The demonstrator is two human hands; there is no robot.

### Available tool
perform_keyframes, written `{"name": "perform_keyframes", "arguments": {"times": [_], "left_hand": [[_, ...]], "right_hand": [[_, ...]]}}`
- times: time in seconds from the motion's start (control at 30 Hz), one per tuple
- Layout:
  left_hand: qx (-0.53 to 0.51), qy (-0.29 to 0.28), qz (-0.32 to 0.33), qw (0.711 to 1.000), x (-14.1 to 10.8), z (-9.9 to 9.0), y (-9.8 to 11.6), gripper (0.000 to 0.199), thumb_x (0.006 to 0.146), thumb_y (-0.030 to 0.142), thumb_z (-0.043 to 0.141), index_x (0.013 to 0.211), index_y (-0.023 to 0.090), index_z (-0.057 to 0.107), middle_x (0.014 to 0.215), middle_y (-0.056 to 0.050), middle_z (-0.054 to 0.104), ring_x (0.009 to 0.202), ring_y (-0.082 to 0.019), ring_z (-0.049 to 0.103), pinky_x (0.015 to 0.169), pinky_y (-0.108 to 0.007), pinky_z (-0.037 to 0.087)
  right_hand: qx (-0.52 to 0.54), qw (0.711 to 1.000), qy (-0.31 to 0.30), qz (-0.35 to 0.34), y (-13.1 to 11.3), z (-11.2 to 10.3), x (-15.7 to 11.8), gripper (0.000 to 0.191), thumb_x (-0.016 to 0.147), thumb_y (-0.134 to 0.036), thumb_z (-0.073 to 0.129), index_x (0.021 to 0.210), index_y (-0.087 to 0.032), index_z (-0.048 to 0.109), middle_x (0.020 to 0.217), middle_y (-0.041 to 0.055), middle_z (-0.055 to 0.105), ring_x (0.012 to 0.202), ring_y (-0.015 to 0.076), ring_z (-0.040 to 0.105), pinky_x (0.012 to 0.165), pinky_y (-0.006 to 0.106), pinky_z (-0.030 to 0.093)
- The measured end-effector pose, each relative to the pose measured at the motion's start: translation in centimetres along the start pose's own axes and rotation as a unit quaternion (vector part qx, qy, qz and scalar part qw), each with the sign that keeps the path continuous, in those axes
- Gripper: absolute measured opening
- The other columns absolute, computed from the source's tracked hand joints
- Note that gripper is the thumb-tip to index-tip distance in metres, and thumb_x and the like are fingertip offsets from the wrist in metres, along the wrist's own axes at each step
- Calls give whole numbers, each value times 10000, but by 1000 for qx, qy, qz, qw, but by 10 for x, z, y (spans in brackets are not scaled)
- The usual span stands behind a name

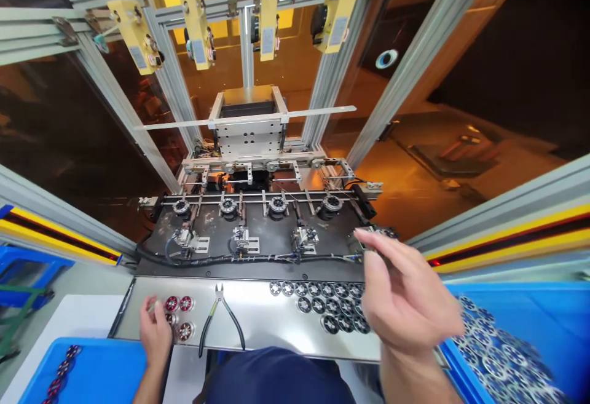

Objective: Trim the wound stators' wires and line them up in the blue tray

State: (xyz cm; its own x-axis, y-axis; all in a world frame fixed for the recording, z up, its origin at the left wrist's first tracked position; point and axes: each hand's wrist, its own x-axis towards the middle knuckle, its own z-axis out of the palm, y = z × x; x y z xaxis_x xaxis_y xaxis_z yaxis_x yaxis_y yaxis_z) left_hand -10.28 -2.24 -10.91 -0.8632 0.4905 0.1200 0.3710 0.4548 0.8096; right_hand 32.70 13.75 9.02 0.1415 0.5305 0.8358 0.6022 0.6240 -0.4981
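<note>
Left blue bin (108,370): held red-and-black discs (62,368) in slanting line, running toward near left corner.
Left hand (155,330): sat beside red discs (185,303), fingers curled; could not tell if pinching.
Red discs: lay flat, faces up, left end of metal tray (262,315).
Pliers (220,297): lay on tray, pointed away, handles splayed nearward.
Dark discs (318,305): lay flat, staggered rows, long axis left-right.
Right hand (415,299): hung over tray's right end, pointed away; could not tell grip.
Right blue bin (530,299): held heaped silver-rimmed discs (495,361).
</note>
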Motion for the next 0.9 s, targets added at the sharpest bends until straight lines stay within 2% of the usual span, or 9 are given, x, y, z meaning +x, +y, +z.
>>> {"name": "perform_keyframes", "arguments": {"times": [0.03,0.1,0.13,0.17,0.27,0.33,0.5,0.7,0.9], "left_hand": [[5,1,1,1000,0,0,-1,600,895,522,487,1378,165,495,1260,-168,662,998,-295,708,949,-480,539],[13,8,2,1000,0,3,-3,615,890,492,506,1398,146,483,1278,-182,656,1034,-314,697,974,-512,522],[16,12,4,1000,1,5,-3,630,886,473,515,1415,135,467,1291,-192,649,1057,-325,688,988,-530,511],[18,16,6,1000,1,8,-2,650,879,454,526,1434,124,446,1308,-202,641,1083,-338,678,1002,-549,499],[18,14,14,1000,5,15,4,728,844,397,563,1479,91,384,1337,-235,629,1118,-380,663,997,-602,490],[17,6,17,1000,7,18,10,766,816,366,579,1486,60,368,1324,-260,635,1108,-406,667,969,-623,502],[31,-2,26,999,4,17,24,777,807,366,587,1487,53,378,1292,-246,660,1112,-397,668,983,-600,505],[39,5,26,999,3,17,28,779,794,387,584,1478,64,397,1241,-218,675,1077,-371,672,973,-571,516],[45,2,33,998,3,15,25,764,814,408,586,1476,72,408,1233,-217,676,1061,-379,676,982,-595,501]], "right_hand": [[-46,999,-7,9,18,-11,-23,450,863,-96,654,1292,-230,638,1127,86,737,994,278,717,921,493,587],[-141,985,-98,1,56,-37,-78,499,912,-145,603,1401,-217,539,1189,116,713,1065,294,696,947,505,579],[-193,969,-153,16,73,-51,-107,520,956,-169,534,1469,-204,453,1272,141,672,1143,298,664,986,511,561],[-225,957,-181,28,88,-65,-134,536,975,-186,499,1502,-181,401,1319,170,640,1184,315,643,991,524,557],[-295,929,-217,44,115,-100,-199,582,1001,-240,449,1554,-153,286,1349,216,605,1196,356,631,919,556,583],[-320,916,-234,54,120,-112,-225,593,1006,-270,451,1557,-150,269,1334,217,612,1208,365,622,900,554,588],[-341,902,-247,91,127,-121,-248,559,995,-308,497,1502,-123,352,1397,223,547,1315,362,530,991,538,542],[-350,900,-239,103,143,-129,-250,495,972,-337,538,1389,-85,452,1272,238,599,1256,378,548,981,556,519],[-340,901,-229,137,153,-112,-239,505,964,-375,519,1391,-112,459,1245,229,560,1189,375,549,950,554,522]]}}
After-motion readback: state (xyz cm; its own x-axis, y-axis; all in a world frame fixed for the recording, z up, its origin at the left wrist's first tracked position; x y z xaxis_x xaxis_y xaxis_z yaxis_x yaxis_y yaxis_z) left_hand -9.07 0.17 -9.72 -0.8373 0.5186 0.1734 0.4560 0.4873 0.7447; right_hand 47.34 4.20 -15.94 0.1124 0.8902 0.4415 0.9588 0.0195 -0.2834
